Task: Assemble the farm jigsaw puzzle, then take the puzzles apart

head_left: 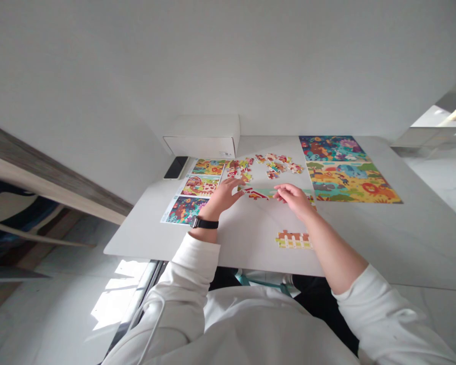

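My left hand (225, 196), with a black watch on its wrist, rests on the white table (365, 238); its fingers reach toward a joined strip of puzzle pieces (259, 193) and touch its left end. My right hand (293, 197) lies over the strip's right end, fingers curled down onto it. Several loose puzzle pieces (277, 165) are scattered just beyond the strip. A short joined fence piece (294, 240) lies nearer to me, under my right forearm.
Two finished colourful puzzles (342, 170) lie at the far right of the table. A picture sheet with three scenes (195, 190) lies left of my left hand. Behind it are a black phone (175, 167) and a white box (201, 136) against the wall.
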Motion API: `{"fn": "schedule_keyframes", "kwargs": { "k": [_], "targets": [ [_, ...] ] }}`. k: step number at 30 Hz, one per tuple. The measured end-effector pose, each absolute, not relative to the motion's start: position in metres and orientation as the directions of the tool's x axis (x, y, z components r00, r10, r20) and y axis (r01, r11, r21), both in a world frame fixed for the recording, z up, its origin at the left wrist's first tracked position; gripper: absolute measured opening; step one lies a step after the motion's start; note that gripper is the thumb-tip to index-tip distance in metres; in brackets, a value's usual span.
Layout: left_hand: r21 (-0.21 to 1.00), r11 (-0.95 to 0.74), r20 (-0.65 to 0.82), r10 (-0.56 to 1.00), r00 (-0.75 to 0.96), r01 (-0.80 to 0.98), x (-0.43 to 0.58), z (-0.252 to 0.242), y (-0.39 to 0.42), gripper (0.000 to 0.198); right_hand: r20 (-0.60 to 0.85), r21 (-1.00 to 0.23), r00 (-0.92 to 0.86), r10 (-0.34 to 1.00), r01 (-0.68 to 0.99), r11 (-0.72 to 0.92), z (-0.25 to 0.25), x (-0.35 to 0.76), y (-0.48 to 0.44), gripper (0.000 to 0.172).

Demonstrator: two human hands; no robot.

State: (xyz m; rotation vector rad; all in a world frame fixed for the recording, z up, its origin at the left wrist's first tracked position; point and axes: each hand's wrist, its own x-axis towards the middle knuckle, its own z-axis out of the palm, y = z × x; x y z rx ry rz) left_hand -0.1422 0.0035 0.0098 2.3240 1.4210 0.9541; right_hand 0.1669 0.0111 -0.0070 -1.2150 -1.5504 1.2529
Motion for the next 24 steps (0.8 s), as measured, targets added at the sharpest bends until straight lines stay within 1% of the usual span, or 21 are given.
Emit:
{"fn": "schedule_keyframes", "kwargs": {
  "k": [3,8,18,24],
  "targets": [
    [0.495,-0.493,0.363,0.865,0.346,0.715,-0.142,0.004,0.007,0.020,0.008,-0.978,-0.229,0.973,0.202,0.055,-0.009,0.167,0.011,0.046],
    [0.481,-0.495,0.346,0.865,0.363,0.723,-0.143,0.000,0.009,0.016,0.005,-0.976,-0.236,0.972,0.209,0.056,-0.012,0.167,0.012,0.044],
    [0.500,-0.475,0.309,0.879,0.364,0.724,-0.141,-0.004,0.010,0.019,-0.003,-0.975,-0.245,0.969,0.216,0.052,-0.012,0.166,0.013,0.044],
    [0.458,-0.458,0.303,0.886,0.350,0.762,-0.141,-0.006,0.010,0.019,-0.002,-0.972,-0.240,0.971,0.228,0.055,-0.014,0.167,0.013,0.043]
  ]
}}
